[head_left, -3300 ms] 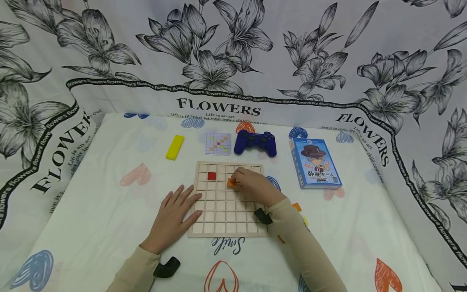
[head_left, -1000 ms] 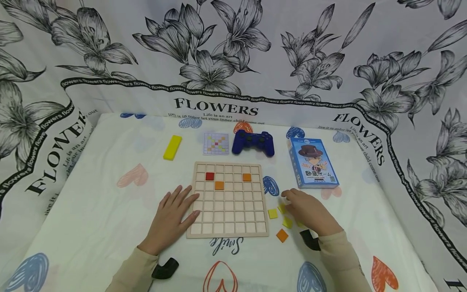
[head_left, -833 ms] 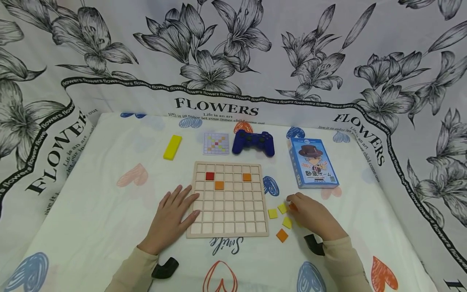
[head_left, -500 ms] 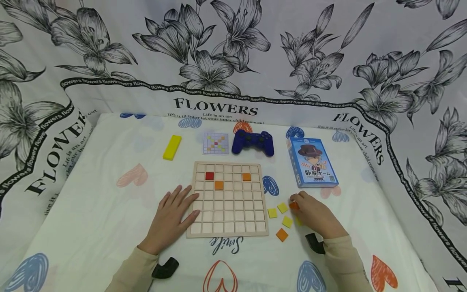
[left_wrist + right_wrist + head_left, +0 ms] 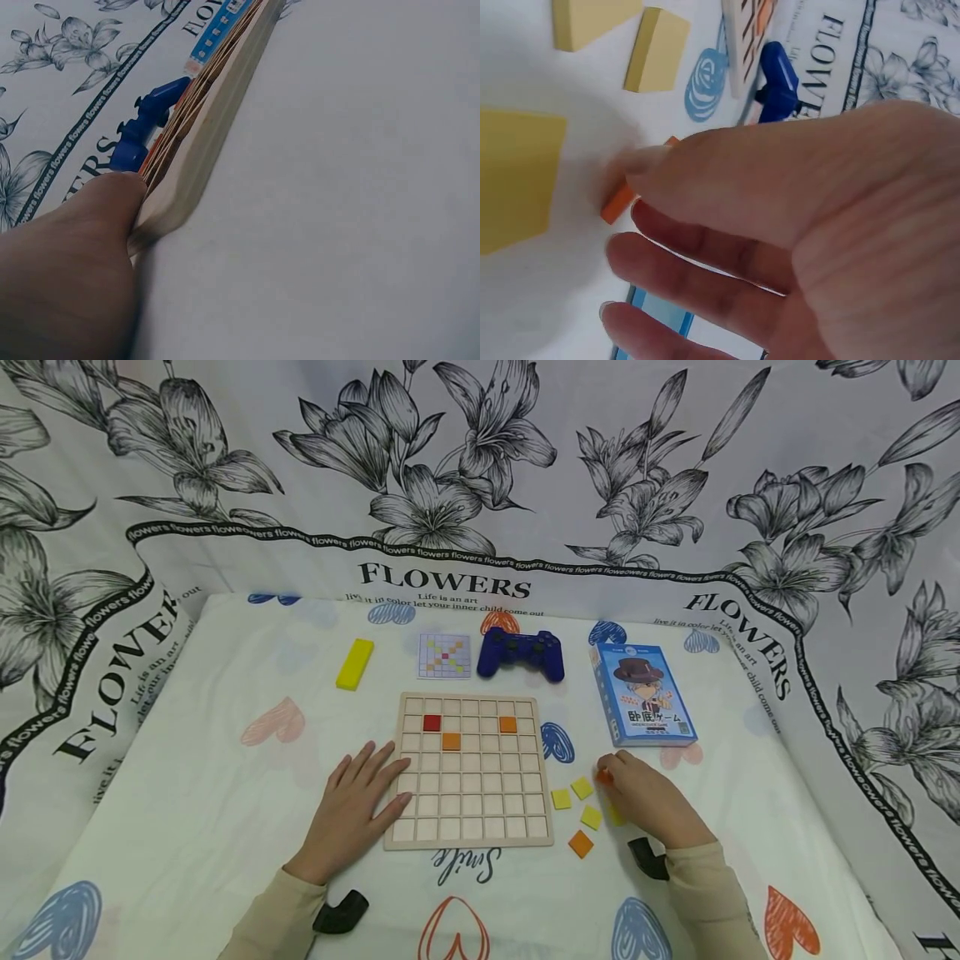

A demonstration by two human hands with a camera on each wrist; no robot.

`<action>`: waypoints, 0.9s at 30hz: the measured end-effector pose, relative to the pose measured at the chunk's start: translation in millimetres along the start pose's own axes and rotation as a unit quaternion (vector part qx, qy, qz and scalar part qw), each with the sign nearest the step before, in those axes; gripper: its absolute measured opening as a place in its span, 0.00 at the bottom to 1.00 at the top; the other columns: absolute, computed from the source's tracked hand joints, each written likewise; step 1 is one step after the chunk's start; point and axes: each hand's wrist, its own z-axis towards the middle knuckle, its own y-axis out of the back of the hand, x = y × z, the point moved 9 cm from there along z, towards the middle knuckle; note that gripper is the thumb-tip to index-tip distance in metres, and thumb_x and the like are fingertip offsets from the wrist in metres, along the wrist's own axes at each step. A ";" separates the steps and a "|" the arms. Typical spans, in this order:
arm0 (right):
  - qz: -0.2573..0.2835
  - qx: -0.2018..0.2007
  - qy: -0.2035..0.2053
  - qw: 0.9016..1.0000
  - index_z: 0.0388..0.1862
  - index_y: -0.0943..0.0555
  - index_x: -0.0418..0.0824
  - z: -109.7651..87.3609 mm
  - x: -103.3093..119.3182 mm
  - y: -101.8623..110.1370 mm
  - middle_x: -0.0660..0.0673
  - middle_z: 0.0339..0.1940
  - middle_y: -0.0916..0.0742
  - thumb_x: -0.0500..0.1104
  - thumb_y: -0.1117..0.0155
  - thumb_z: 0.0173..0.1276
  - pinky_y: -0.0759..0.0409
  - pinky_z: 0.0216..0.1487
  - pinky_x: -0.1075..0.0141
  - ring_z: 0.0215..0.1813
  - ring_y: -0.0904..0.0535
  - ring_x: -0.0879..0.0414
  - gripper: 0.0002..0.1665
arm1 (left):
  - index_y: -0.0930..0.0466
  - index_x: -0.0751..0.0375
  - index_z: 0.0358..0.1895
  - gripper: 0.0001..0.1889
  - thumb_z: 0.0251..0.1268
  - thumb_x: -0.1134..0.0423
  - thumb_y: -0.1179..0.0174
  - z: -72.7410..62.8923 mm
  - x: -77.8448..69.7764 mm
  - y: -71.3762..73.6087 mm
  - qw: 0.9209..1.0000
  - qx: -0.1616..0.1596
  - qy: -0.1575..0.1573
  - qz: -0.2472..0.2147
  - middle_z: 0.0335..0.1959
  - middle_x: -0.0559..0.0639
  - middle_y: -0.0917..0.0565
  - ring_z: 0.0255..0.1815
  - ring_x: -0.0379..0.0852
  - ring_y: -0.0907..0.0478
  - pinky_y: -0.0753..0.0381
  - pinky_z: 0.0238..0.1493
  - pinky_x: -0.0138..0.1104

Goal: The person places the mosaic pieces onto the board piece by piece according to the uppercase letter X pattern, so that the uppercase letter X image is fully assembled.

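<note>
R hand (image 5: 648,797): fingers pinching an orange tile (image 5: 617,204) btwn thumb and, prob., index; thumb's on it, far side mostly hidden, and can't tell if tile's fully off the cloth. Step in hand looks like pick-up of that one tile. Right by these fingers, to their L, lie loose yellow tiles (image 5: 581,788), one partly under the hand; a loose orange tile (image 5: 581,844) sits a bit nearer the body. Further L of R fingers, the wooden grid board (image 5: 472,785), w/ a red tile (image 5: 432,722) & two orange tiles (image 5: 451,741) set in cells, most other cells bare. L hand (image 5: 360,810): fingers relaxed, spread, holding nothing, thumb + index tips resting on board's L edge, prob. steadying it. Next move, IMO, calls for a firm pinch, a lift clear of the yellows, then lining tile up square w/ a cell; a skewed tile could catch on the ridges. Beyond the fingers: blue box (image 5: 651,693) just past R hand, then controller (image 5: 521,653) & pattern card (image 5: 444,656) past the board, prob. the ref. to check.
</note>
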 end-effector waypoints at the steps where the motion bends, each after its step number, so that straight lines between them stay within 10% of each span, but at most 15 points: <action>1: 0.003 0.004 -0.005 1.000 0.53 0.21 0.39 0.9 -0.5 0.2 0.45 0.42 0.19 0.41 0.33 0.64 0.18 0.46 0.59 0.38 0.26 0.54 0.19 | 0.30 0.49 0.66 0.28 0.66 0.44 0.45 0.1 -0.1 0.2 1.000 -0.001 0.000 -0.002 0.72 0.54 0.35 0.75 0.58 0.47 0.52 0.71 0.55; 18: 0.025 -0.016 0.012 0.999 0.60 0.29 0.37 5.9 2.9 6.2 0.42 0.49 0.19 0.42 0.35 0.66 0.19 0.51 0.55 0.42 0.24 0.53 0.26 | 0.29 0.49 0.66 0.27 0.66 0.44 0.45 -0.1 0.8 0.2 1.000 -0.003 -0.004 -0.003 0.71 0.53 0.35 0.75 0.58 0.46 0.51 0.70 0.55; 27: -0.015 -0.065 0.107 0.992 0.54 0.24 0.35 24.1 45.8 28.3 0.43 0.43 0.19 0.37 0.34 0.63 0.17 0.46 0.61 0.40 0.23 0.56 0.21 | 0.29 0.48 0.66 0.27 0.66 0.44 0.45 -0.6 0.9 0.5 1.000 -0.003 -0.003 0.000 0.72 0.53 0.35 0.75 0.57 0.46 0.52 0.71 0.55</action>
